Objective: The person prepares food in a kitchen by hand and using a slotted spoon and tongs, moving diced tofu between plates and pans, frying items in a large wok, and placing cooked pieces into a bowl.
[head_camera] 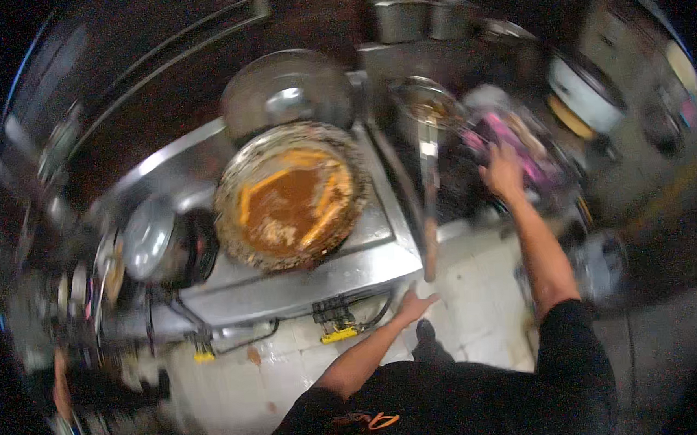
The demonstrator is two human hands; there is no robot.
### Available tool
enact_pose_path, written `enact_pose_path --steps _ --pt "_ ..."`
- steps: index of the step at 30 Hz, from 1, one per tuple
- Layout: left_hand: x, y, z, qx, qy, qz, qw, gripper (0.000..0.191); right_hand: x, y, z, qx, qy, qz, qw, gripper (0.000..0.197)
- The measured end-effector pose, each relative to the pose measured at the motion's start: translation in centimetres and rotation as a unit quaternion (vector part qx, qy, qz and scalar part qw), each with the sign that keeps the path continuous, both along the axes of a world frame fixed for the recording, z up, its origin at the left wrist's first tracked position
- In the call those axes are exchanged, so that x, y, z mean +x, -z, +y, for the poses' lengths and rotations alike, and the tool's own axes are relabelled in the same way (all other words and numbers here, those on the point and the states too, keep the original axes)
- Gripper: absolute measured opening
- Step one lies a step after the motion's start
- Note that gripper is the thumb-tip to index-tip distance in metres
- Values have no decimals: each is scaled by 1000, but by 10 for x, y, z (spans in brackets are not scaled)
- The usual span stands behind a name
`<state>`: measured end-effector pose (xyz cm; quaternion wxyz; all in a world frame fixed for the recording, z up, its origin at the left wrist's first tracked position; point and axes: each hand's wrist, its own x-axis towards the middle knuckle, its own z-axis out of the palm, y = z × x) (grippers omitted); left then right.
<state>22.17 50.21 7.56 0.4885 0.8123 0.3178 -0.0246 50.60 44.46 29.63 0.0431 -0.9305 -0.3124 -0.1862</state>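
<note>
My right hand (504,173) is at a blurred pink and clear bundle (500,128), perhaps plastic bags; blur hides whether the fingers grip it. My left hand (417,304) hangs low before the stove's front edge, fingers apart and holding nothing. Just above it is the lower end of a long wooden handle (431,237). Its metal upper part leads to a mesh strainer (435,115) over a metal pot (405,111). To the left, a large crusted wok (231,238) holds brown liquid (285,197) with orange-yellow edges and a pale clump.
An upturned metal bowl or lid (289,93) stands behind the wok. A steel stove top (328,272) has yellow-handled valves (338,334) below its front. Another metal bowl (148,237) is at left, and a white round container (584,93) at right. Another person's arm (61,383) shows at lower left.
</note>
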Motion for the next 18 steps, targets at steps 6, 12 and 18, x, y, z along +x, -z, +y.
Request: enact_pose_path --steps 6,12,18 --pt "74 -8 -45 -171 -141 -11 975 79 108 54 -7 -91 -52 67 992 42" --pt "108 -51 -38 -19 -217 -76 973 52 115 61 15 -110 -137 46 983 27" --pt "105 -109 -22 159 -270 -93 945 37 100 42 0 -21 -151 82 985 19"
